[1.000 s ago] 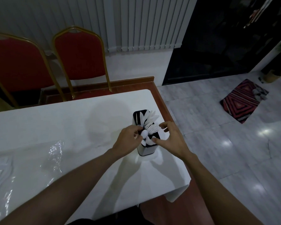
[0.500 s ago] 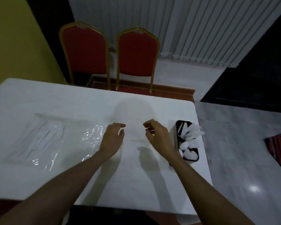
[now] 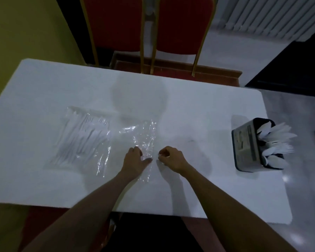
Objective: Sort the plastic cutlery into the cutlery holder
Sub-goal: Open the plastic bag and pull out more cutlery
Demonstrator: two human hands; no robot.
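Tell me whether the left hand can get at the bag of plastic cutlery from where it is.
Probably yes: the left hand rests on loose clear wrap, and only bare white table lies between it and the bag of plastic cutlery to its left.

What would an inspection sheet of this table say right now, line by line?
Surface: white table, dimly lit.
Job's things: dark box-shaped cutlery holder with white plastic cutlery at the right edge; clear bag of white cutlery lying left.
Clutter: crumpled clear plastic wrap.
Grippers: left hand on the wrap; right hand curled, contents unclear.
Cables: nothing seen.
Surroundings: two red chairs, grey tiled floor.
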